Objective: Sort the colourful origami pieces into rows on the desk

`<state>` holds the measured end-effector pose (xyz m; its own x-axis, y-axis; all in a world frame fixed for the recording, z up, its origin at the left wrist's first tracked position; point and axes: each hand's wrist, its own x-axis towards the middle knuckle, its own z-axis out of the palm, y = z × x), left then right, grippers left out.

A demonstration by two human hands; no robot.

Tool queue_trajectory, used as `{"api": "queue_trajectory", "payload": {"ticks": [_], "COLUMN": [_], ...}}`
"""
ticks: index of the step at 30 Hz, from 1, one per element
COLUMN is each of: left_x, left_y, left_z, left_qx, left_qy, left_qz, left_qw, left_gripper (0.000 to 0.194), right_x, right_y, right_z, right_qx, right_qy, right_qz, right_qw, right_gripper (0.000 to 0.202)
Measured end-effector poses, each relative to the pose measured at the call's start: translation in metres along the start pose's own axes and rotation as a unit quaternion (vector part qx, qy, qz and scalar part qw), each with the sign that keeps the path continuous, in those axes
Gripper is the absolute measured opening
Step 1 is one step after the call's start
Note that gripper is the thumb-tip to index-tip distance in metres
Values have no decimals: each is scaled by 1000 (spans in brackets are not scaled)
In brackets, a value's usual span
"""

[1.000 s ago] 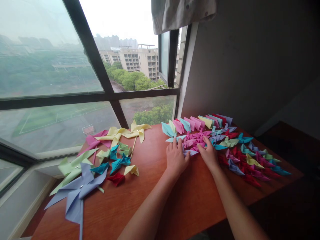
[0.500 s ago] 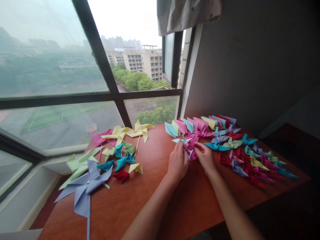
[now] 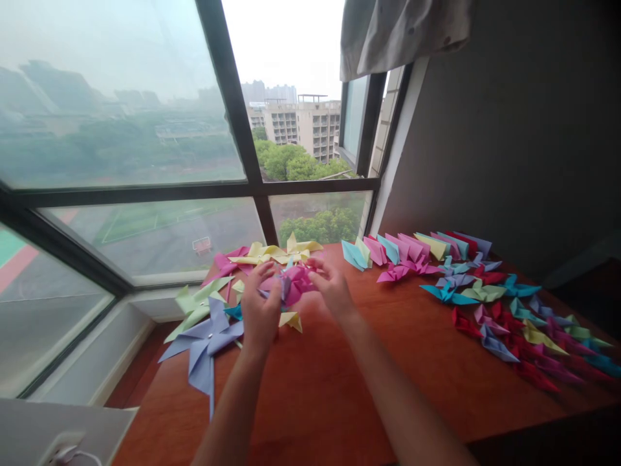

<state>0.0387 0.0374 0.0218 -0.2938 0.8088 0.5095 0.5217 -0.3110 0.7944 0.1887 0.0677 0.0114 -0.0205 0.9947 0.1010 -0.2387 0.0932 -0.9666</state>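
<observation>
Both hands hold a bunch of small pink folded paper pieces (image 3: 295,282) above the wooden table (image 3: 339,382). My left hand (image 3: 259,312) cups the bunch from the left and my right hand (image 3: 330,289) from the right. Below and left of the hands lie finished paper pinwheels: a large purple pinwheel (image 3: 206,340), a green pinwheel (image 3: 194,304), a yellow pinwheel (image 3: 272,252) and a small yellow piece (image 3: 291,320). Part of this group is hidden behind my left hand.
A spread of many coloured folded paper pieces (image 3: 490,304) covers the table's right side, with a row of them (image 3: 412,247) standing along the back. A large window (image 3: 145,162) runs behind the table. A grey wall (image 3: 509,129) stands at the right.
Both hands gathered pink folded pieces from the pile at the right, lifted them, and carried them left over the pinwheels. The camera has turned left with them.
</observation>
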Motion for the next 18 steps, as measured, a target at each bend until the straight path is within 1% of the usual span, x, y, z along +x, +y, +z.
{"api": "queue_trajectory", "payload": {"ticks": [2, 3, 5, 7, 9, 11, 15, 18], "left_x": [10, 12, 10, 2, -9, -20, -37, -52], "left_y": [-15, -21, -28, -30, -29, -24, -7, 10], "left_z": [-24, -34, -46, -51, -49, -42, -22, -4], "left_qx": [96, 144, 210, 260, 269, 245, 185, 142], "left_qy": [24, 33, 52, 72, 66, 42, 1, -47], "left_qz": [27, 45, 67, 73, 90, 114, 141, 163], "left_qw": [995, 988, 974, 960, 957, 962, 973, 975], "left_gripper": [35, 34, 34, 35, 34, 30, 27, 28], "right_x": [6, 7, 4, -3, -14, -28, -60, -91], "right_y": [5, 7, 10, 12, 14, 15, 16, 14], "right_z": [18, 22, 21, 8, -14, -42, -103, -149], "right_qx": [-49, -84, -153, -199, -227, -244, -268, -293], "right_qy": [-38, -48, -43, -20, 11, 45, 103, 157], "right_qz": [-21, -37, -65, -73, -63, -48, -26, -21], "right_qw": [998, 995, 985, 977, 972, 967, 957, 943], "right_gripper": [42, 42, 39, 33, 30, 31, 33, 34]}}
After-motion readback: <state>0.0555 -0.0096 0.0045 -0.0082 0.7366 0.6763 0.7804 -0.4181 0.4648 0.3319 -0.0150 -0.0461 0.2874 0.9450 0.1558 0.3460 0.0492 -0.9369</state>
